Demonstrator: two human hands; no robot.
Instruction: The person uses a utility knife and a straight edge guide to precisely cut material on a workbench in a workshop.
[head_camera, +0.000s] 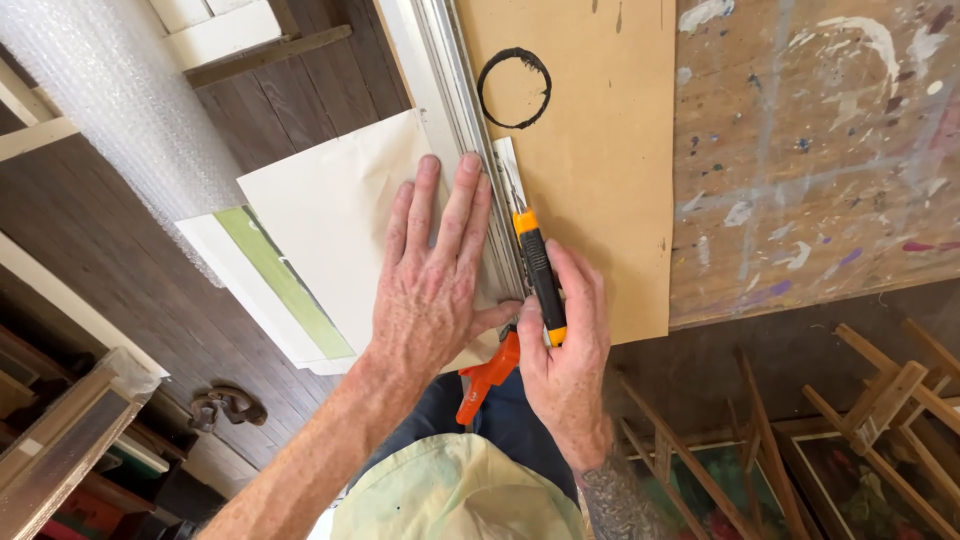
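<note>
Fingers of the left hand lie flat and a little spread, pressing down on a white sheet of paper and on the edge of a long metal ruler. They grip nothing; they just push. The right hand is wrapped tight around an orange and black utility knife, fingers closed on its handle.

The knife lies just at 3 o'clock from the left hand, touching the ruler's edge. Its long side runs from 6 o'clock up to 12 o'clock, the same way as the ruler, with the tip pointing to 12. The right hand is the nearer one, since it holds the knife. Both hands sit side by side, thumbs close.

Under them is a brown board with a black ring mark. An orange clamp pokes out at 6 o'clock. A paint-splashed wooden table lies at 3 o'clock.
</note>
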